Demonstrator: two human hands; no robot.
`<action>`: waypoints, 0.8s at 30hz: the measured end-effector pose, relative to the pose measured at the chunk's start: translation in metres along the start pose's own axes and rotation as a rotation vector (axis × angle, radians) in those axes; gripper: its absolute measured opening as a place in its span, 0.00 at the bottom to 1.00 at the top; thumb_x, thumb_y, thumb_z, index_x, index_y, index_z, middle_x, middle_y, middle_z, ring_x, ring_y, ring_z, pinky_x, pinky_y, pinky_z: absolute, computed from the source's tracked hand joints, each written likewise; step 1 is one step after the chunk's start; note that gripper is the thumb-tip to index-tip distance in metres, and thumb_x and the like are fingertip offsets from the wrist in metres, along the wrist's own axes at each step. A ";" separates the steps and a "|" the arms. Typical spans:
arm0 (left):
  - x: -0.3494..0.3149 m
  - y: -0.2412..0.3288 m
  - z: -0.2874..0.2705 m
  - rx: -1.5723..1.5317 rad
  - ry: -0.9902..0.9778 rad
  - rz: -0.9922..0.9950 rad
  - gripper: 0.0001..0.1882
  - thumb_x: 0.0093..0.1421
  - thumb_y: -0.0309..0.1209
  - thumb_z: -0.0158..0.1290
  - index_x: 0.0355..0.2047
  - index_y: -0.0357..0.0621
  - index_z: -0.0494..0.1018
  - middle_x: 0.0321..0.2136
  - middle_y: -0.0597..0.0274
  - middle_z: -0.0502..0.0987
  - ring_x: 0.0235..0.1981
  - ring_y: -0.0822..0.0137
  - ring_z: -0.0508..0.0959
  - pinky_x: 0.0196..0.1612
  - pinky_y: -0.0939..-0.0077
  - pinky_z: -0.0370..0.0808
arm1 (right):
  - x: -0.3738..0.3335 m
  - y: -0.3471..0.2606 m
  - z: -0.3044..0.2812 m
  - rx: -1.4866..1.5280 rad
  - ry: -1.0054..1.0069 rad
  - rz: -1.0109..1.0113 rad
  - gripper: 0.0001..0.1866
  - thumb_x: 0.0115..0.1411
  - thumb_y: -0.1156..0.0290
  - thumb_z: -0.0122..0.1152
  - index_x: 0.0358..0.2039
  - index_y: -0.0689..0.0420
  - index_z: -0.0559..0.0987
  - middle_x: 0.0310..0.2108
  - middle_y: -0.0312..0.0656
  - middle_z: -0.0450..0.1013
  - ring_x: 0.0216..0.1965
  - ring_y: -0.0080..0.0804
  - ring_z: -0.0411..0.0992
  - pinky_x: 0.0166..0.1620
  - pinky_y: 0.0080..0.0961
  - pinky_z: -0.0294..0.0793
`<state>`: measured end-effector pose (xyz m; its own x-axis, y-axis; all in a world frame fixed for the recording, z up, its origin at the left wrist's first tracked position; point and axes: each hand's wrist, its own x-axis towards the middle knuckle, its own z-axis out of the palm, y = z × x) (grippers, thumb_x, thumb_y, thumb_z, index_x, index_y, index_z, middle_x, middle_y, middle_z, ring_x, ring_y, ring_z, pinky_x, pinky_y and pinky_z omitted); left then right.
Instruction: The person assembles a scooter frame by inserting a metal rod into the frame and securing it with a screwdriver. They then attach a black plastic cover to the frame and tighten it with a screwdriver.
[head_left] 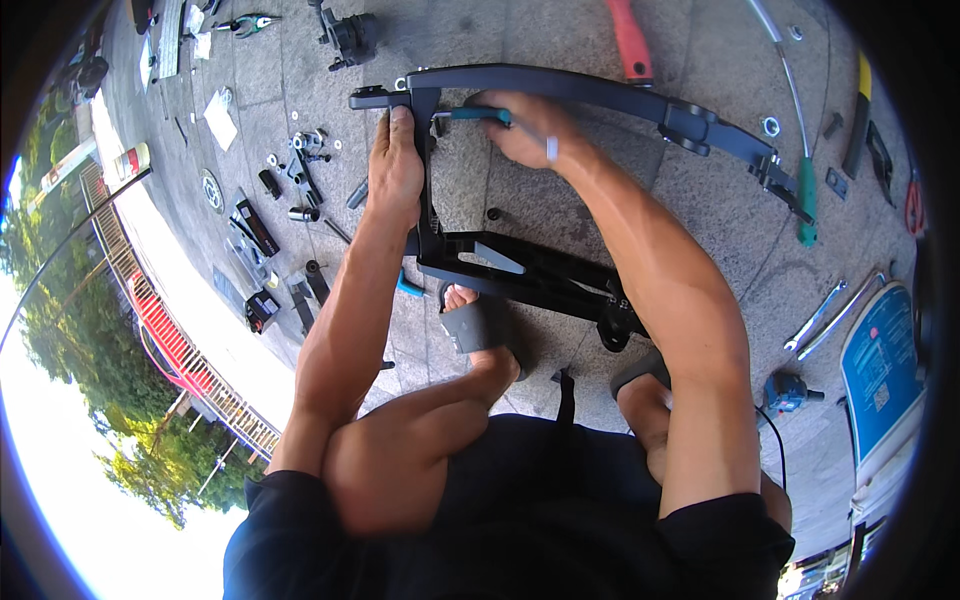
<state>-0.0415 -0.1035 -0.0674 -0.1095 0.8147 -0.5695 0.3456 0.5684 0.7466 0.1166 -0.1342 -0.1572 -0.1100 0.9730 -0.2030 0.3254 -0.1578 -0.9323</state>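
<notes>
A black metal frame (560, 85) with two long arms and a crossbar at the left stands over the paving in front of me. My left hand (398, 168) grips its upper left corner, fingers pressed against the bar. Inside that corner, my right hand (530, 125) is closed round a teal tool (478, 114) with a thin end reaching the crossbar. Motion blurs part of this tool, and its exact kind does not show. Near my foot, the lower arm (520, 275) of the frame carries a black jointed end.
Small bolts and metal parts (300, 170) lie left of the frame. A red-handled tool (630, 45) and a green-handled screwdriver (806, 200) lie beyond and right. Wrenches (820, 320), a blue power tool (788, 390) and a blue board (885, 350) are at the right. Pliers (248, 25) lie far left.
</notes>
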 end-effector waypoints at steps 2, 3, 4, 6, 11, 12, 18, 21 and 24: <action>-0.004 0.002 0.000 0.042 0.004 -0.007 0.31 0.68 0.49 0.42 0.60 0.35 0.61 0.51 0.53 0.72 0.47 0.67 0.73 0.53 0.73 0.69 | -0.004 -0.002 0.009 -0.032 0.097 -0.069 0.15 0.54 0.70 0.62 0.43 0.54 0.80 0.35 0.46 0.78 0.38 0.43 0.77 0.40 0.35 0.75; -0.006 0.002 0.000 0.084 0.017 0.003 0.32 0.68 0.48 0.43 0.61 0.34 0.60 0.53 0.53 0.71 0.49 0.66 0.73 0.54 0.73 0.68 | -0.005 -0.002 0.013 -0.070 0.162 -0.092 0.15 0.52 0.73 0.63 0.43 0.54 0.80 0.35 0.47 0.78 0.37 0.44 0.77 0.40 0.34 0.76; -0.006 0.002 -0.001 0.122 0.016 0.050 0.32 0.68 0.48 0.43 0.62 0.34 0.59 0.54 0.52 0.70 0.50 0.66 0.72 0.55 0.73 0.67 | -0.004 -0.003 0.016 -0.011 0.172 -0.092 0.15 0.52 0.73 0.63 0.43 0.54 0.80 0.35 0.47 0.78 0.37 0.44 0.77 0.40 0.34 0.75; -0.004 0.000 0.000 0.140 0.032 0.013 0.33 0.68 0.49 0.44 0.62 0.33 0.59 0.55 0.51 0.69 0.52 0.65 0.71 0.56 0.73 0.66 | 0.000 -0.002 0.019 0.065 0.093 0.006 0.15 0.52 0.74 0.64 0.42 0.55 0.80 0.34 0.48 0.78 0.37 0.44 0.77 0.40 0.34 0.75; -0.011 0.012 -0.001 0.122 -0.058 -0.023 0.38 0.64 0.49 0.50 0.61 0.28 0.57 0.55 0.48 0.68 0.53 0.61 0.70 0.57 0.69 0.65 | 0.009 0.002 0.008 -0.086 -0.058 -0.092 0.13 0.54 0.73 0.63 0.41 0.55 0.81 0.33 0.49 0.78 0.36 0.46 0.77 0.40 0.36 0.75; -0.017 0.018 0.000 0.291 0.025 0.128 0.37 0.64 0.49 0.51 0.60 0.29 0.57 0.53 0.47 0.69 0.53 0.61 0.69 0.56 0.67 0.66 | 0.007 0.002 0.005 -0.162 -0.023 -0.160 0.13 0.54 0.72 0.63 0.41 0.55 0.81 0.33 0.50 0.78 0.35 0.47 0.76 0.40 0.37 0.75; -0.065 0.061 0.019 0.277 -0.464 0.916 0.23 0.61 0.41 0.53 0.47 0.32 0.71 0.43 0.46 0.75 0.43 0.52 0.75 0.51 0.59 0.68 | 0.005 -0.001 -0.001 -0.140 -0.065 -0.137 0.12 0.57 0.64 0.62 0.40 0.54 0.80 0.36 0.49 0.77 0.39 0.48 0.75 0.44 0.41 0.74; -0.074 0.052 0.045 0.234 -0.727 0.893 0.13 0.61 0.35 0.52 0.28 0.37 0.72 0.27 0.51 0.73 0.34 0.48 0.73 0.49 0.56 0.68 | 0.005 -0.001 -0.002 -0.147 -0.005 -0.147 0.12 0.57 0.61 0.62 0.39 0.51 0.80 0.35 0.47 0.77 0.39 0.47 0.75 0.42 0.40 0.74; -0.075 0.030 0.037 0.276 -0.762 0.921 0.12 0.61 0.34 0.52 0.25 0.37 0.72 0.22 0.52 0.70 0.31 0.48 0.72 0.49 0.52 0.67 | 0.003 0.001 0.003 -0.154 -0.015 -0.050 0.09 0.58 0.62 0.61 0.38 0.50 0.80 0.35 0.44 0.77 0.38 0.46 0.75 0.42 0.41 0.74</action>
<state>0.0116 -0.1518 -0.0149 0.8210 0.5709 0.0079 0.2018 -0.3031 0.9313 0.1134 -0.1316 -0.1596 -0.1435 0.9761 -0.1630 0.4590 -0.0802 -0.8848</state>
